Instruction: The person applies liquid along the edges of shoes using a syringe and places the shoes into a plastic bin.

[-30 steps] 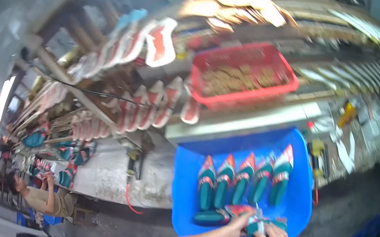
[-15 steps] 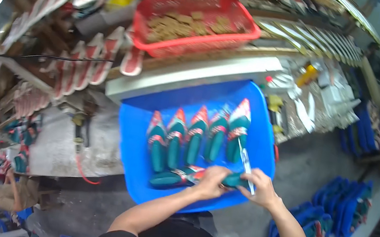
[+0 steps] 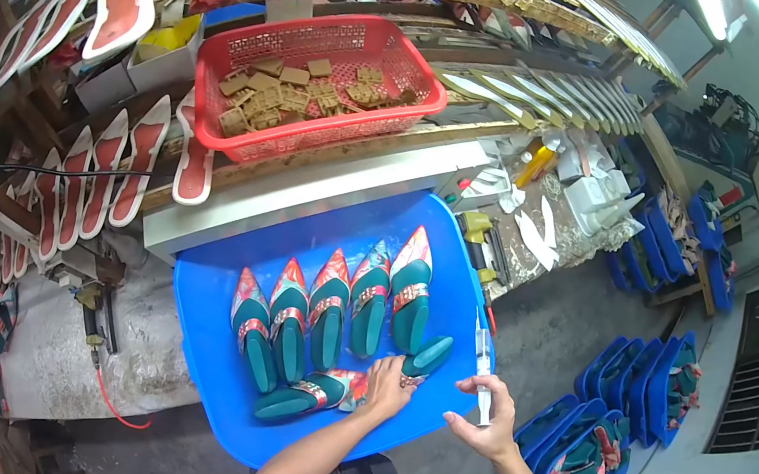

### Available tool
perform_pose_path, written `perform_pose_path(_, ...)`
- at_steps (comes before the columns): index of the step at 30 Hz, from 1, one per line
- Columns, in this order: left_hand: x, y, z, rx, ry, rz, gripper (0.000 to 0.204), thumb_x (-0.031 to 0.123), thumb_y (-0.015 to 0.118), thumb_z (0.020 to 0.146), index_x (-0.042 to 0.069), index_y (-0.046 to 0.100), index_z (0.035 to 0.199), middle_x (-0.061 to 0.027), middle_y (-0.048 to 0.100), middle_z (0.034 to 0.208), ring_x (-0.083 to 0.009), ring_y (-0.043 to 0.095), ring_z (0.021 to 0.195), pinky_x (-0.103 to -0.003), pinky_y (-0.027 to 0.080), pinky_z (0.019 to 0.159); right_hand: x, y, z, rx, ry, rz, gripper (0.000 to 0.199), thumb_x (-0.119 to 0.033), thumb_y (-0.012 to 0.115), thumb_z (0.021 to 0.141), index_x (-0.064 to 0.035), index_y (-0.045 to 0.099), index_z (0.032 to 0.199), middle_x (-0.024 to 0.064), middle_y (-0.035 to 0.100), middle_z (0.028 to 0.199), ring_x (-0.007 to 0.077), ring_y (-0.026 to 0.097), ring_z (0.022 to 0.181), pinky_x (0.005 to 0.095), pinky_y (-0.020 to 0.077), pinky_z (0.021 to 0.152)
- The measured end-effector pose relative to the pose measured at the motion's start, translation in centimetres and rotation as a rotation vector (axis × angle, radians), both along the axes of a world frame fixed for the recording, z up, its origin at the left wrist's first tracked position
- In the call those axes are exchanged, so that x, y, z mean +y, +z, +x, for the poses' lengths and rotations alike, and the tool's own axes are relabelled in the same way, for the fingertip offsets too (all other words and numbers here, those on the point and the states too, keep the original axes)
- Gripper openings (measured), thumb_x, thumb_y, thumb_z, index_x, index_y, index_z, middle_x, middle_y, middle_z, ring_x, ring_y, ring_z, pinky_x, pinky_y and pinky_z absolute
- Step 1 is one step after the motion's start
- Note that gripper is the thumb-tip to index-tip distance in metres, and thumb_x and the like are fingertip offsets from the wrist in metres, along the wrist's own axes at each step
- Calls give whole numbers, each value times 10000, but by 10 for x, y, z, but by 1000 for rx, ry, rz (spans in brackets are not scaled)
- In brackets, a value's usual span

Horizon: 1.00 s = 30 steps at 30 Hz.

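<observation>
In the blue tub (image 3: 213,401), several pointed shoes on teal lasts stand in a row, with floral toes and a patterned strap; one is the shoe (image 3: 327,309). Another shoe (image 3: 300,400) lies sideways in front of them. My left hand (image 3: 388,388) is closed over one more shoe (image 3: 429,355), low in the tub beside it; the fingers cover its toe part, and its teal end sticks out to the right. My right hand (image 3: 491,421) holds a slim white and clear syringe (image 3: 482,362), thin tip pointing up and away, over the tub's right rim, apart from the shoes.
A red basket (image 3: 317,131) of small tan pieces sits on the shelf beyond the tub. Red-and-white insoles (image 3: 141,160) line the left rack. Yellow-handled tools (image 3: 477,229) lie right of the tub. Blue trays with shoes (image 3: 589,462) stand on the floor at right.
My left hand has brought the shoe down into the tub beside the sideways one. My right hand has come off that shoe, still holding the syringe. The view has also shifted.
</observation>
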<state>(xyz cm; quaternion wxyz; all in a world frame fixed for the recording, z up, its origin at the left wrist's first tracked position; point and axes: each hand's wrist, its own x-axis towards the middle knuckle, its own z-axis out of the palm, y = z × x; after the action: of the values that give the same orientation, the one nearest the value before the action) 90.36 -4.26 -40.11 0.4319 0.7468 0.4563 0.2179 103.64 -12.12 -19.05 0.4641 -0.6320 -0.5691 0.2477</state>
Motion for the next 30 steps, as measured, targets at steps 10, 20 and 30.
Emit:
perform_pose_path(10,18,4,-12,-118,50,101,620,148,785,731,-17,501,1257,-212,588,1090,-418,545,1036,-523,453,866,14,13,-38,566,-23,-51,682,-217,793,779,-25,474,1351,156,626,1129,276,664,1017,400,562,868)
perform_pose_path(20,-6,104,-261,-460,186,31,517,79,731,820,-7,586,1309,-187,653,1233,-302,648,1128,-418,509,988,82,35,-185,863,413,-8,757,-380,891,729,-117,448,1284,77,560,1126,166,552,920,267,470,728)
perform_pose_path(30,7,46,-865,-918,1639,95,342,69,661,918,-39,604,1238,-112,688,1019,-196,673,854,-321,573,746,126,32,-522,905,579,-198,722,-289,907,655,-80,487,1204,138,602,973,211,621,792,316,528,636)
